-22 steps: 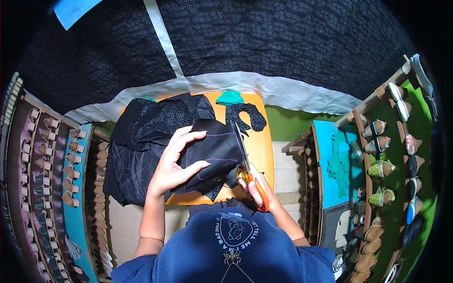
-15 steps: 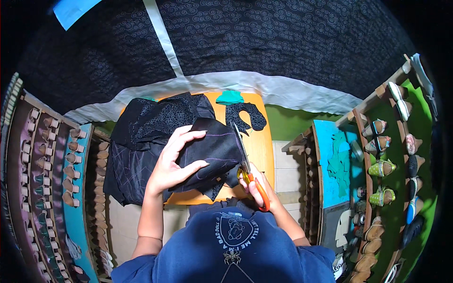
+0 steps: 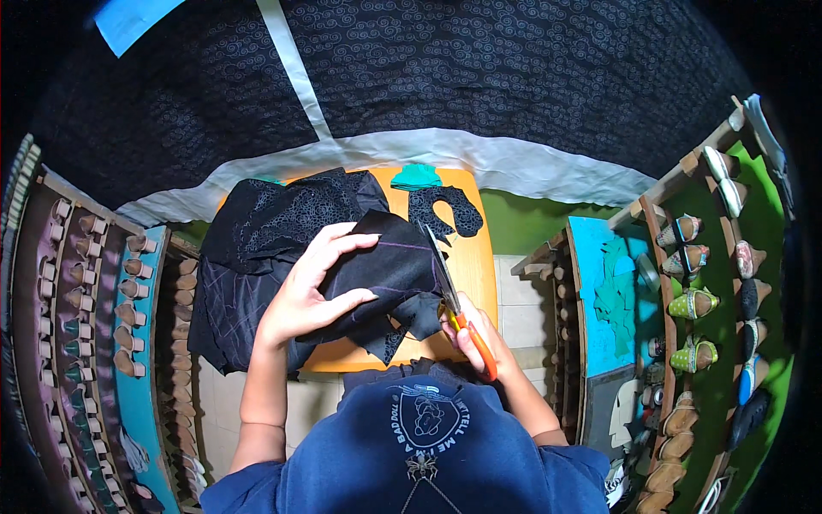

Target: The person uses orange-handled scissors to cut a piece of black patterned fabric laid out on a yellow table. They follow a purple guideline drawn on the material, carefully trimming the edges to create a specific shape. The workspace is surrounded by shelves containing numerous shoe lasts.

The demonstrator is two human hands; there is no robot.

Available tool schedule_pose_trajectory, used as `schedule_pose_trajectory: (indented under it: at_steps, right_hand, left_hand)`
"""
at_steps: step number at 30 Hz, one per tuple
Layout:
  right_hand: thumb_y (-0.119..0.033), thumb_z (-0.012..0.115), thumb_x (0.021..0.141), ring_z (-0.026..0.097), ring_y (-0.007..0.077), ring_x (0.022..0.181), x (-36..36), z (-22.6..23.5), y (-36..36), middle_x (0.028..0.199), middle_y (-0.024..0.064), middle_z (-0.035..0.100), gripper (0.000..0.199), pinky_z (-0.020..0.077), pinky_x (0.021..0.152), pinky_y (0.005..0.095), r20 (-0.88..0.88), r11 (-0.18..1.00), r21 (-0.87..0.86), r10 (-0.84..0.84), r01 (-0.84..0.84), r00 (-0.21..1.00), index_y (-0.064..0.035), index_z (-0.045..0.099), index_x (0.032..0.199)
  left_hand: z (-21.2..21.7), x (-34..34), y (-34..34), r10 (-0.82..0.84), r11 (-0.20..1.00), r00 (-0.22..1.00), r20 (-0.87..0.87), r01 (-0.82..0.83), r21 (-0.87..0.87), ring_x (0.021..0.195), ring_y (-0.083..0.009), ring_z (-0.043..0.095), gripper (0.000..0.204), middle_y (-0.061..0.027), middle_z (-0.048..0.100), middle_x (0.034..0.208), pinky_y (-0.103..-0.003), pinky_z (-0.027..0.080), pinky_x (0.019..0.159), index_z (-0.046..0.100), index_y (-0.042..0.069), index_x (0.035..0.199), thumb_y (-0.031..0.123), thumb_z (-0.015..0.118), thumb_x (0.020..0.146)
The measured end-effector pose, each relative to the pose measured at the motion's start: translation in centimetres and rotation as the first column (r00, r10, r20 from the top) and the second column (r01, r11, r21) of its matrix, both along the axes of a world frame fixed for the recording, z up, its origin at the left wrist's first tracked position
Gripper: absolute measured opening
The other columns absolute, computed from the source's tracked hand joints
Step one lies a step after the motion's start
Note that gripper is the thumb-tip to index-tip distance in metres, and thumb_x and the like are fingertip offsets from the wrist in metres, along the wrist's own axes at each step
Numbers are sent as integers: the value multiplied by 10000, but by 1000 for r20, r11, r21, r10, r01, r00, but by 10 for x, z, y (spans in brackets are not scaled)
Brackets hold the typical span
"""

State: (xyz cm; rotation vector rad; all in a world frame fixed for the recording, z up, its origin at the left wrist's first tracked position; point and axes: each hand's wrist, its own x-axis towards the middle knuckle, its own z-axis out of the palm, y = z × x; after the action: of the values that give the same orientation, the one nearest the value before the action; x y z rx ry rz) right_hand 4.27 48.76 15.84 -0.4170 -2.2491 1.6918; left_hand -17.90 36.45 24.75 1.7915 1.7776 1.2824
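While black patterned cloth (image 3: 479,77) fills the far floor, an orange table (image 3: 475,257) sits below it with a heap of black fabric (image 3: 257,248) draped over its left side. Left hand (image 3: 312,291) lies spread, fingers flat, pressing a black fabric piece (image 3: 394,274) onto the table. Right hand (image 3: 479,334) is closed around the orange handles of scissors (image 3: 449,300), blades at the piece's right edge. Small cut black shape (image 3: 445,210) and a teal scrap (image 3: 417,177) lie at the table's far end.
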Motion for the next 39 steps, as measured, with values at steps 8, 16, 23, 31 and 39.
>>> schedule_pose_trajectory:
  at_steps: [8,16,23,31,39]
  right_hand:
    - [-451,410,801,518,303,661,5,0,4,721,151,501,456,415,617,353,33,1000,25,7,-8,999,-15,351,918]
    - [-440,415,810,519,277,664,2,-7,2,728,148,505,445,417,626,349,11,999,-33,-13,13,1000,-14,353,918]
    - [-430,421,818,513,276,642,-1,-6,4,708,142,507,431,417,618,340,15,998,-27,-51,52,999,-12,359,904]
    - [-480,386,826,518,283,648,-1,-12,6,710,144,512,464,418,620,348,11,998,-25,-58,58,998,-19,357,867]
    - [-581,380,773,406,92,526,-6,-6,1,647,22,415,557,364,472,214,-24,991,-85,-108,106,994,-41,396,912]
  left_hand:
    - [-4,-9,-2,-25,1000,995,92,26,-5,1112,-220,393,637,-113,440,1156,-320,296,949,462,27,1150,62,734,575]
    - [-26,0,-3,401,910,863,306,-336,-244,842,-89,531,510,-77,554,946,-205,452,712,411,7,1132,3,663,689]
    - [-33,-1,-13,166,986,918,361,-156,-57,863,-107,493,434,-78,516,930,-223,381,779,306,42,1114,-47,528,751]
    - [-41,-4,-15,310,946,929,202,-323,33,780,-120,513,178,-53,514,811,-231,405,721,474,23,840,-62,570,717]
    - [-21,-1,-15,325,944,946,4,-325,67,914,-213,522,313,-112,554,936,-276,389,815,599,21,932,9,666,627]
